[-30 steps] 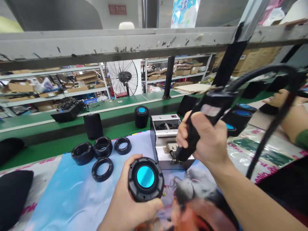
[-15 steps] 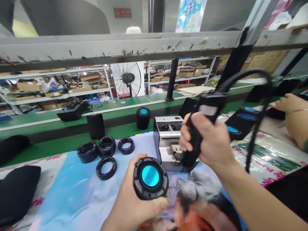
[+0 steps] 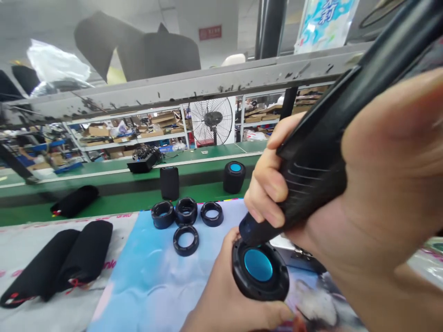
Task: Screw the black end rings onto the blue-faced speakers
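My left hand [image 3: 228,295] holds a round black speaker end [image 3: 261,286] with a glossy blue centre disc, its fingers hidden behind it. My right hand [image 3: 360,203] is very close to the camera and grips a black corded handheld tool [image 3: 311,184] with a ribbed handle. The tool's dark nozzle tip reaches the upper rim of the speaker end, apparently touching it. Several black rubber rings [image 3: 162,214] lie on the printed sheet to the left of my hands.
A printed plastic sheet [image 3: 114,295] covers the bench, with black fabric sleeves [image 3: 83,249] on its left. Upright speakers [image 3: 234,176] stand on the green bench [image 3: 200,159] behind it. A silver machine [image 3: 301,258] is mostly hidden below my right hand. A grey metal beam [image 3: 173,90] crosses above.
My view has swung left and the right hand with the tool has come much nearer the camera. The tool tip has moved onto the speaker rim, and black sleeves have entered at left.
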`<state>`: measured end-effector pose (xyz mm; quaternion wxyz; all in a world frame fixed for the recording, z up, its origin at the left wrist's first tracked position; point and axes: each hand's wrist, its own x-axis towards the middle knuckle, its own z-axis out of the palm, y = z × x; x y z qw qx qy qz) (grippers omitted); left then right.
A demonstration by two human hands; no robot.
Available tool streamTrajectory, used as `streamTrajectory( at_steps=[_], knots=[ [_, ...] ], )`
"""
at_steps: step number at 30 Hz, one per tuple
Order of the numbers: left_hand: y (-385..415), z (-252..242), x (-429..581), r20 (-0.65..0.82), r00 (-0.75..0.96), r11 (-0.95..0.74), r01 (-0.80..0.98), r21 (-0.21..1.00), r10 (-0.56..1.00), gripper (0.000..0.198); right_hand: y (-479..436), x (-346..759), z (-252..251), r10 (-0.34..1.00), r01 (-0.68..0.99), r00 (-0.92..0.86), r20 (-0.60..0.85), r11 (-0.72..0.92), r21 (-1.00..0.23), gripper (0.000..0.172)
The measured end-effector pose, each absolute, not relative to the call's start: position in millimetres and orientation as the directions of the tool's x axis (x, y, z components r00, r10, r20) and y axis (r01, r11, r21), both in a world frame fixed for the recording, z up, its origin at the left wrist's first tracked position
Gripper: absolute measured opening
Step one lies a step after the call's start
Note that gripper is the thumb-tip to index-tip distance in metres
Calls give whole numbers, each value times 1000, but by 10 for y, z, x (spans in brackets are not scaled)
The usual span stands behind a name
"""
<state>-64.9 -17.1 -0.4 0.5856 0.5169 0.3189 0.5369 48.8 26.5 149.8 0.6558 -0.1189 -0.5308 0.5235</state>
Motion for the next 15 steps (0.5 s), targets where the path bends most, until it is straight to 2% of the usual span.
streamTrajectory(
  at_steps=[6, 9, 15],
  knots=[
    [-150, -55, -645, 173, 217, -107, -287, 952, 961, 106, 314, 476, 1478, 804, -514, -39, 593, 493, -702, 56],
    [-156, -167, -658, 171, 173, -115, -294, 949, 970, 123, 344, 492, 1470, 798, -515, -17, 603, 510, -689, 55],
    [-185, -276, -646, 91, 160, -40, -297, 954, 983, 139, 329, 462, 1482, 787, -527, -12, 617, 519, -673, 53]
  ],
)
